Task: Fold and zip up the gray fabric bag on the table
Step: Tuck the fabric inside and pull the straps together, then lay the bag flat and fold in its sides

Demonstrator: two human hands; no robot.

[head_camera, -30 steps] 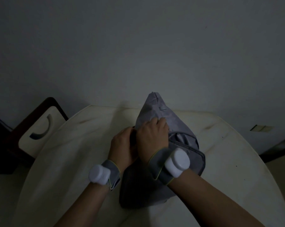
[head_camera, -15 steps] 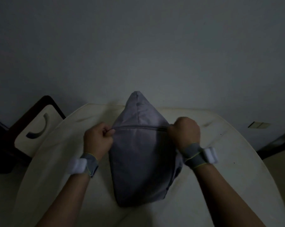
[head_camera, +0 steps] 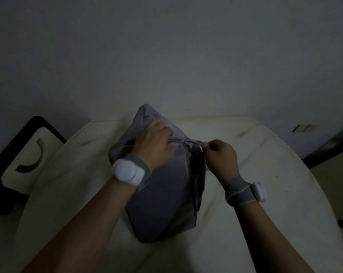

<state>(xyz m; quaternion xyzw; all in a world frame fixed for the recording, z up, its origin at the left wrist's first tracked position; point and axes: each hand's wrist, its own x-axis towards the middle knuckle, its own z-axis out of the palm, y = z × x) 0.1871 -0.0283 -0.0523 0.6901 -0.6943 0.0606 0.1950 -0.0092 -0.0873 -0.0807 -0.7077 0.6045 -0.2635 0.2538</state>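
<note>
A dark-framed chair (head_camera: 23, 154) sits just off the left edge of the cream table (head_camera: 68, 194), which lies bare on that side. The left hand (head_camera: 154, 146) presses flat on the gray fabric bag (head_camera: 166, 194) at the table's middle, holding its upper fold. The right hand (head_camera: 219, 154) pinches the zipper pull (head_camera: 201, 147) at the bag's right edge. Bare tabletop runs to the right rim.
</note>
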